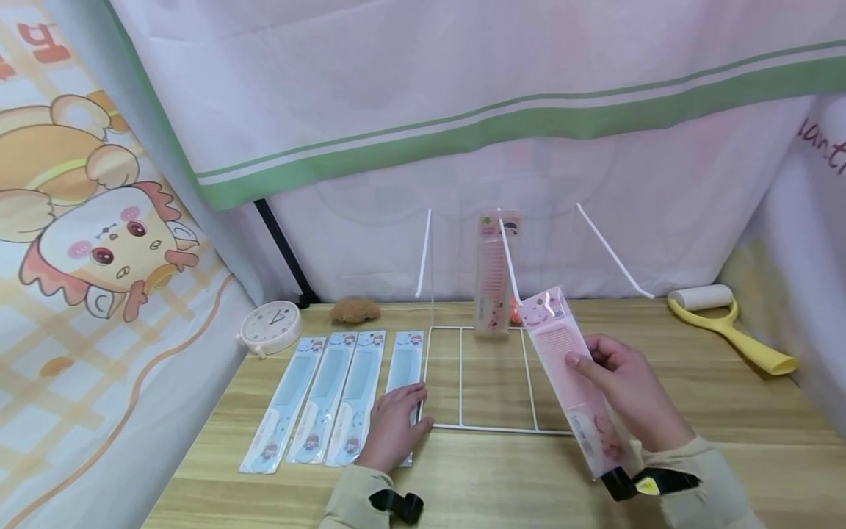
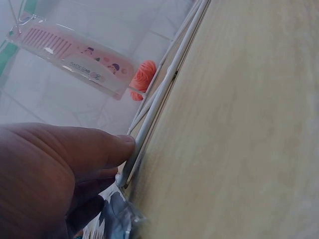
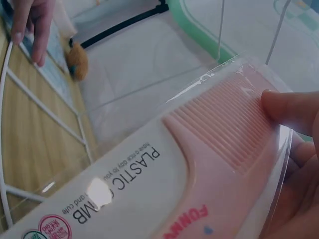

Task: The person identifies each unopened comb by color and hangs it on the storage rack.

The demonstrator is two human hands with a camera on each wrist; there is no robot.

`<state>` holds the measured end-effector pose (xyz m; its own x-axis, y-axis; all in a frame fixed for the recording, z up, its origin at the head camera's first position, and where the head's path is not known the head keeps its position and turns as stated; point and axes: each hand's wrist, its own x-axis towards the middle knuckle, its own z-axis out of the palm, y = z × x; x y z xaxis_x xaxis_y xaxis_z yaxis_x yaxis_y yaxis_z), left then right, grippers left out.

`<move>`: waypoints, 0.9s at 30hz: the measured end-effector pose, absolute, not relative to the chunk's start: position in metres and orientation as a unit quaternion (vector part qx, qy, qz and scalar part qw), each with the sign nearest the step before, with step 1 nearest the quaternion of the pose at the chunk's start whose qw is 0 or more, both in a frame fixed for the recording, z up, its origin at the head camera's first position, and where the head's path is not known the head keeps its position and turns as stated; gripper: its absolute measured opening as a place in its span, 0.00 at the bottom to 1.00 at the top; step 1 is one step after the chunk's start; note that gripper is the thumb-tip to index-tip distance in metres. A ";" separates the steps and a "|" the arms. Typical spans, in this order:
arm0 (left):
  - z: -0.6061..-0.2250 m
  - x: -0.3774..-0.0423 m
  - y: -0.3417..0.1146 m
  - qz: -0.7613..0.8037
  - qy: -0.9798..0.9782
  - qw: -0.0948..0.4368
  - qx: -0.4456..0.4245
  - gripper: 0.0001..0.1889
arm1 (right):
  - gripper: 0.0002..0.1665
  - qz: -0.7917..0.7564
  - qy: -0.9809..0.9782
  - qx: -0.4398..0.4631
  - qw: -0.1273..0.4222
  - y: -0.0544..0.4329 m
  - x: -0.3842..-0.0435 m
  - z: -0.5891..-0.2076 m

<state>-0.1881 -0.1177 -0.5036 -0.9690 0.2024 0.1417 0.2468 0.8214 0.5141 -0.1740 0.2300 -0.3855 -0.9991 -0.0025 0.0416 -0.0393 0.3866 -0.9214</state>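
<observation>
My right hand (image 1: 637, 393) grips a pink comb in a clear package (image 1: 562, 353) by its edge, thumb on the front. The package is tilted, its top beside the front end of the middle prong of a white wire display rack (image 1: 497, 427). Farther back on that prong hangs another packaged pink comb (image 1: 492, 275). My left hand (image 1: 396, 422) holds the rack's front left corner, thumb against the wire (image 2: 149, 117) in the left wrist view. Beside it lie several packaged blue combs (image 1: 353, 400), one partly under the hand.
At the back left stand a white clock (image 1: 271, 327) and a brown fuzzy item (image 1: 355, 311). A yellow-handled lint roller (image 1: 740, 330) lies at the right. An orange item (image 2: 143, 79) sits behind the rack. Bare prongs (image 1: 615, 250) jut out on both sides. Curtains enclose the table.
</observation>
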 end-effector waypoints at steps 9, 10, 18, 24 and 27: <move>-0.503 -0.187 -0.117 -0.278 -0.951 0.049 -0.124 0.26 | 0.18 0.599 -0.798 0.070 0.022 0.212 -0.152 -0.369; -0.503 -0.187 -0.117 -0.278 -0.951 0.052 -0.127 0.26 | 0.17 0.600 -0.796 0.073 0.025 0.211 -0.150 -0.367; -0.502 -0.186 -0.116 -0.276 -0.950 0.064 -0.133 0.25 | 0.15 0.606 -0.788 0.099 0.037 0.203 -0.137 -0.361; -0.500 -0.185 -0.117 -0.279 -0.950 0.059 -0.130 0.25 | 0.09 0.620 -0.771 0.134 0.058 0.199 -0.131 -0.359; -0.500 -0.185 -0.118 -0.278 -0.950 0.057 -0.129 0.25 | 0.09 0.626 -0.766 0.130 0.066 0.196 -0.130 -0.358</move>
